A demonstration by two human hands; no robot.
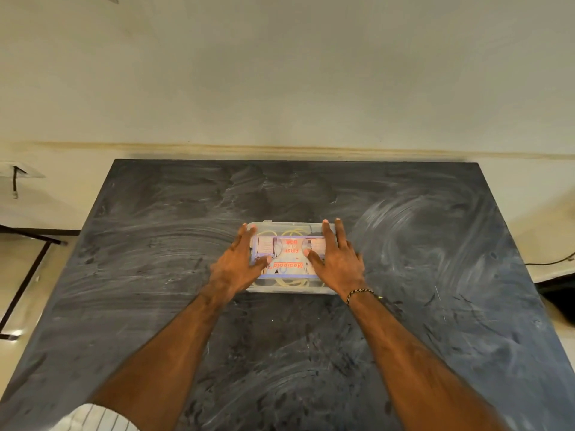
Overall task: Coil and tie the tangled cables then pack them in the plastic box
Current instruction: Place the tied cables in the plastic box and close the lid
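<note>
**Plastic box under two flat hands**

Clear rectangular plastic box (291, 257) with a lid bearing a red-lettered "FIRST AID" label sits near the middle of the dark, chalk-smeared counter (420, 244). Pale yellowish coiled cables (292, 281) show through its clear walls. The left hand (238, 264) and the right hand (337, 261) both lie on the lid, fingers (329, 236) straight and spread, pressing down. A braided bracelet (359, 293) circles the right wrist.
</note>
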